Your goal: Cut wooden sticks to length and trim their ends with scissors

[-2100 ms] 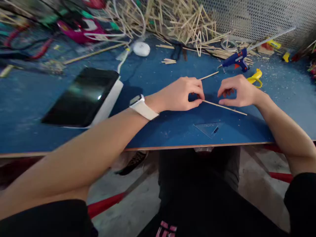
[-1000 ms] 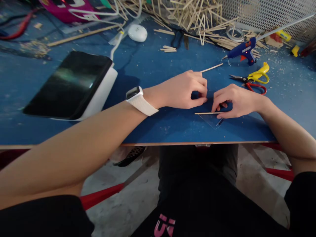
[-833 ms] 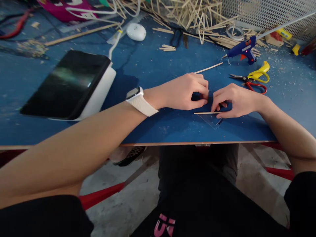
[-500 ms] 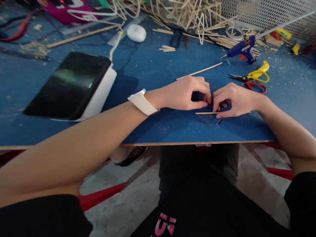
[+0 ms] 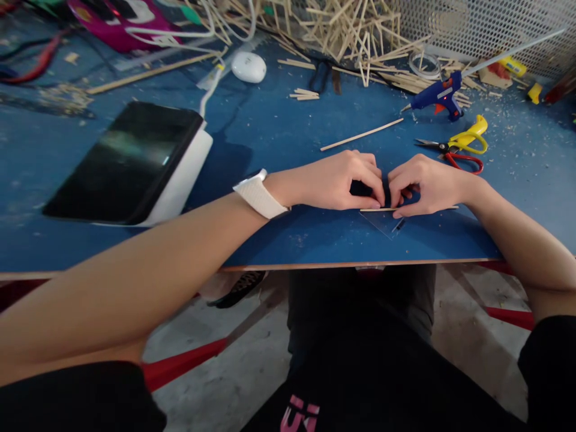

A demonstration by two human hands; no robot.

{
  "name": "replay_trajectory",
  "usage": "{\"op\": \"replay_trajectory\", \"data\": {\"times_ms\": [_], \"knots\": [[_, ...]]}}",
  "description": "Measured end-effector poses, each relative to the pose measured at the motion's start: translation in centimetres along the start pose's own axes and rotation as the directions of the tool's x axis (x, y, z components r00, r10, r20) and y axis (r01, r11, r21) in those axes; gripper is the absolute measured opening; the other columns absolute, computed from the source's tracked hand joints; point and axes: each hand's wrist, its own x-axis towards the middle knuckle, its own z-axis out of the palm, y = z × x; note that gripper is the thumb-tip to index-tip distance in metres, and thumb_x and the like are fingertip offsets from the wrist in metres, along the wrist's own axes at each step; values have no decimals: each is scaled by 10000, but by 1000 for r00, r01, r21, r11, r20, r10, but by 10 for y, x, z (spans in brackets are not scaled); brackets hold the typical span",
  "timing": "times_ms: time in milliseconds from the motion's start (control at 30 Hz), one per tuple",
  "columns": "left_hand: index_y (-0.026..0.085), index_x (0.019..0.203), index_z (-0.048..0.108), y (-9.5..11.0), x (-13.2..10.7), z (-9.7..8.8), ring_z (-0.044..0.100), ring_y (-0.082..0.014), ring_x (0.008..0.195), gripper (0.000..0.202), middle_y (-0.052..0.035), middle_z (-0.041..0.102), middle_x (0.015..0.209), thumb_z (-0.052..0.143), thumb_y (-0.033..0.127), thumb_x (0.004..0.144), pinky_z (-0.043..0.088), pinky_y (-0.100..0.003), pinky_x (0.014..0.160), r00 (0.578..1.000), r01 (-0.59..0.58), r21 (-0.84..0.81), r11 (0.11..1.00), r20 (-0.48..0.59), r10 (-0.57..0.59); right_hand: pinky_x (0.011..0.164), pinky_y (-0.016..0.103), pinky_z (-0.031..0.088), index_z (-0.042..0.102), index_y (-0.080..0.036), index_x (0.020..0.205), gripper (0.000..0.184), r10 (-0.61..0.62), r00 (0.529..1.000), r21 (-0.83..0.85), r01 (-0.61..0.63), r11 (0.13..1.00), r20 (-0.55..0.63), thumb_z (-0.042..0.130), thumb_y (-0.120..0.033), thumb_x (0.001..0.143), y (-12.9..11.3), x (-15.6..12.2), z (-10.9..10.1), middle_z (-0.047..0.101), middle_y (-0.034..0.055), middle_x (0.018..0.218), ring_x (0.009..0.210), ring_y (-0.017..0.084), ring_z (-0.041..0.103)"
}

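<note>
Fingers (image 5: 396, 191) of the right hand (image 5: 425, 184) pinch a thin wooden stick (image 5: 386, 209); the left hand (image 5: 348, 182) brings narrowed fingertips to its nine-o'clock end, grip unclear. The stick lies along a clear set square's (image 5: 381, 222) twelve-o'clock edge, seemingly steadied for straightness.

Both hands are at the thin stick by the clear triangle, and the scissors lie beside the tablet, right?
No, the scissors aren't beside the tablet: the head view shows them beyond the right hand, near the glue gun. That hand and the left hand are at the thin stick by the clear triangle.
</note>
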Motion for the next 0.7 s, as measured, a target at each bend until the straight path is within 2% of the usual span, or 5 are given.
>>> {"op": "replay_trajectory", "data": {"times_ms": [167, 500, 700], "knots": [[299, 1018, 901, 3, 1, 1, 727, -276, 1026, 133, -27, 897, 1066, 781, 267, 1064, 502, -409, 1022, 1000, 6, 0, 1000, 16, -6, 712, 257, 481, 845, -190, 885, 153, 13, 1000, 3, -13, 1000, 5, 867, -292, 998, 0, 0, 0, 774, -2, 829, 710, 112, 640], [291, 1008, 893, 7, 2, 1, 732, -281, 1031, 159, -26, 899, 1062, 748, 313, 1071, 482, -447, 1068, 997, 54, 19, 998, 45, -55, 713, 257, 490, 839, -194, 899, 131, 12, 1000, 3, -12, 1000, 5, 877, -292, 977, 2, 0, 0, 754, -15, 814, 712, 111, 642], [280, 994, 881, 8, 3, 1, 715, -273, 1002, 165, -21, 892, 1039, 737, 315, 1066, 466, -439, 1041, 997, 52, -6, 999, 49, -52, 727, 261, 496, 839, -199, 902, 127, 11, 1000, 10, -11, 1000, 5, 872, -293, 980, 1, 0, 1, 766, -13, 823, 723, 115, 650]]}}
